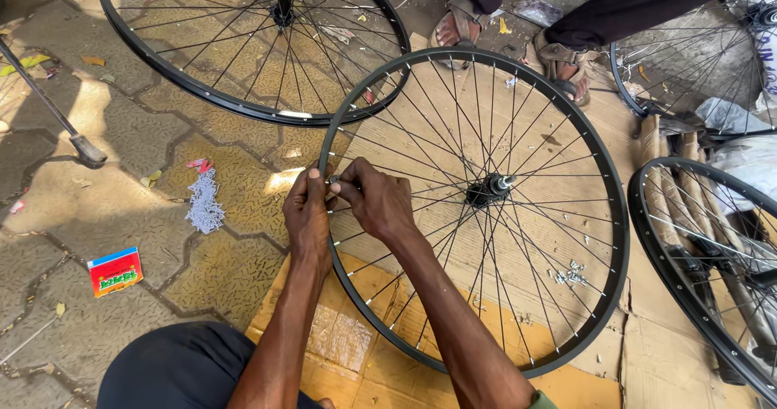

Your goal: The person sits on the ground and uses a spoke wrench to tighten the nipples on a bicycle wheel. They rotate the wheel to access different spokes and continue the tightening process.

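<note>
Black steel makes the rim of the bicycle wheel (619, 239) that lies flat on sheets of brown cardboard (647, 352), its thin silvery spokes crossing toward a dark hub (488, 189) with a short bright axle end. Both hands meet at the rim's left edge. The left hand (307, 215) curls over the outside of the rim, fingers pressed together against it. The right hand (379, 200) reaches from inside the wheel, thumb and forefinger pinching a small metal spoke nipple (333, 180) right at the rim wall; the piece is mostly covered by the fingertips.

A scatter of loose nipples (571, 275) sits on the cardboard inside the wheel, toward its lower right. Off the cardboard's left edge the ground is patterned paving (121, 134), rough and dusty, carrying a pale heap of small metal parts (204, 203) and a flat red and blue box (114, 271) well apart from the hands.

A second spoked wheel (251, 37) lies beyond, its rim tucked just beside the near wheel's upper left arc, so room there is tight. A third wheel (696, 263) crowds the cardboard's right edge. Another person's sandalled feet (558, 65) rest near the far edge. Open paving is left of the hands.
</note>
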